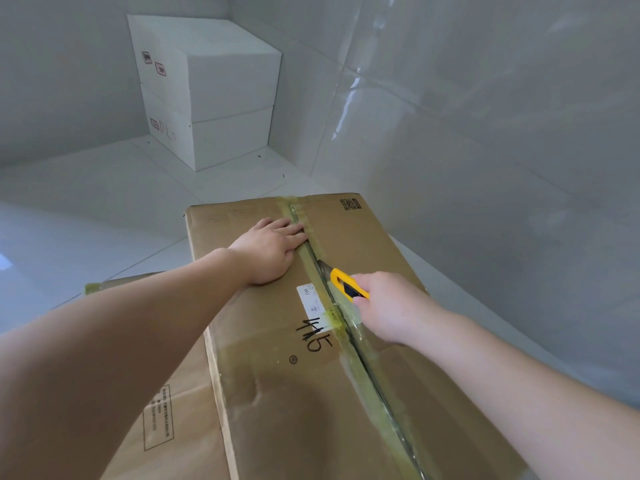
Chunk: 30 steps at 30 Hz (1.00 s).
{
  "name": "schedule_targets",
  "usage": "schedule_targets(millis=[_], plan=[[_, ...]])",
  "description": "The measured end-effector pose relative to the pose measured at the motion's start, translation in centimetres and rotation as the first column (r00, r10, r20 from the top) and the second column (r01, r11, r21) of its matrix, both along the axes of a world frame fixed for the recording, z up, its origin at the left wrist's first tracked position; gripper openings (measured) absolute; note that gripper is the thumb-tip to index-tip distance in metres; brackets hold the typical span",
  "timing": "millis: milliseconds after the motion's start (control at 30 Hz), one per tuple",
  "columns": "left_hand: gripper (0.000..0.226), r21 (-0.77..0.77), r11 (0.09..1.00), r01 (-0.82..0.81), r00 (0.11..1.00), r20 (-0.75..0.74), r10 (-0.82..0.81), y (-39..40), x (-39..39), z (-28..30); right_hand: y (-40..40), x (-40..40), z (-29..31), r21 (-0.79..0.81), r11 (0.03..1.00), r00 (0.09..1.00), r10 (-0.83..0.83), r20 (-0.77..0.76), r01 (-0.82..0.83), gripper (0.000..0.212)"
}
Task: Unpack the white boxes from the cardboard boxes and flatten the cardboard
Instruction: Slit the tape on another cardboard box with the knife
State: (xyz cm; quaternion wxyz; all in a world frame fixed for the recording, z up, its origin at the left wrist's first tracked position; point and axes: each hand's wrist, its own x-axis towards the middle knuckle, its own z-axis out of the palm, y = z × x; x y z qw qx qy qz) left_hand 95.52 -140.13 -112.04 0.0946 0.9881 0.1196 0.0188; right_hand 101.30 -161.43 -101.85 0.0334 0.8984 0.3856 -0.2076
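Note:
A large brown cardboard box (277, 375) stands in front of me, its top flaps closed along a taped centre seam (367, 368). My left hand (268, 249) lies flat on the left flap, fingertips at the seam. My right hand (388, 306) grips a yellow utility knife (346, 282) whose blade sits in the seam; the tape nearer me looks slit open. Two white boxes (207, 91) are stacked in the far corner.
A second cardboard box (162, 431) sits lower, against the left side of the first. White tiled walls close in behind and on the right. White tiled floor (104, 202) stretches between me and the stacked boxes.

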Motion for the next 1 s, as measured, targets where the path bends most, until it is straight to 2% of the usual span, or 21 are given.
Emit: schedule_targets(millis=[133, 267, 667, 833, 1000], plan=[[0.049, 0.021, 1.0, 0.004, 1.0, 0.0, -0.004, 0.0, -0.1, 0.2, -1.4, -0.4, 0.2, -0.05, 0.999, 1.0, 0.003, 0.005, -0.002, 0.02], [0.047, 0.039, 0.999, -0.004, 1.0, -0.002, 0.004, -0.4, 0.0, 0.2, -3.0, -1.0, 0.2, -0.064, 0.998, 1.0, 0.005, 0.023, -0.004, 0.011], [0.046, 0.072, 0.997, -0.01, 0.999, -0.029, 0.013, -1.0, 0.2, 0.3, -6.3, -2.7, 1.0, -0.096, 0.995, 0.998, 0.048, 0.052, -0.042, 0.03], [0.046, 0.046, 0.999, -0.019, 0.999, -0.044, 0.021, -1.1, 0.2, 0.2, -8.3, -3.3, 0.8, -0.105, 0.993, 0.997, 0.063, 0.052, -0.057, 0.021], [0.046, 0.035, 0.999, -0.019, 0.999, -0.044, 0.021, -0.8, 0.3, 0.0, -10.1, -4.0, 0.9, -0.115, 0.992, 0.997, 0.058, 0.048, -0.053, 0.024]])
